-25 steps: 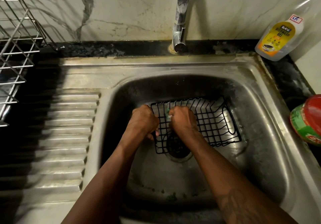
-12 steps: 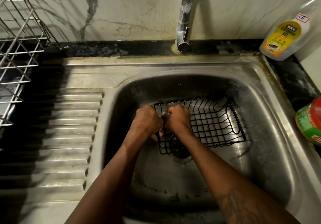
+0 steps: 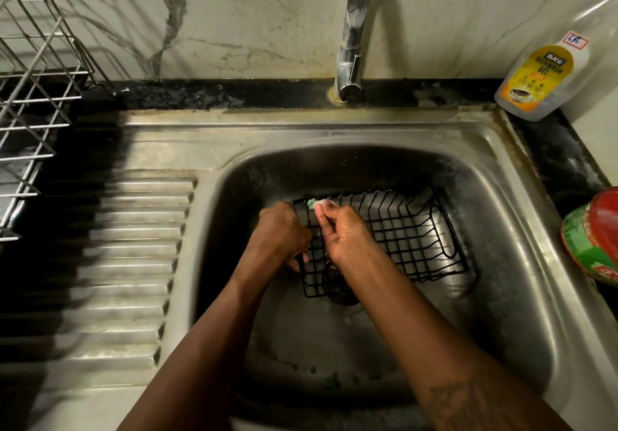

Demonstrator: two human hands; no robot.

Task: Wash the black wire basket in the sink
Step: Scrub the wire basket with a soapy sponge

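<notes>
Mid-scrub, I'd say: the basket (image 3: 398, 229) sits in the sink (image 3: 334, 131), the left hand (image 3: 279, 234) gripping its nine-o'clock edge, the right hand (image 3: 346, 234) pinching a green scrubber (image 3: 313, 203) at the eleven-o'clock corner; next, work along the remaining wires.

Black wire basket (image 3: 401, 229), steel-grey sink (image 3: 501, 196), yellow-labelled bottle (image 3: 541, 79).

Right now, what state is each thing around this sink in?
black wire basket: lying in the sink, partly over the drain.
left hand: grips the basket's left end.
right hand: fingers pinch a green scrub pad against the basket's rim.
tap: no water seen running.
dishwash gel bottle: standing on the back counter.
</notes>
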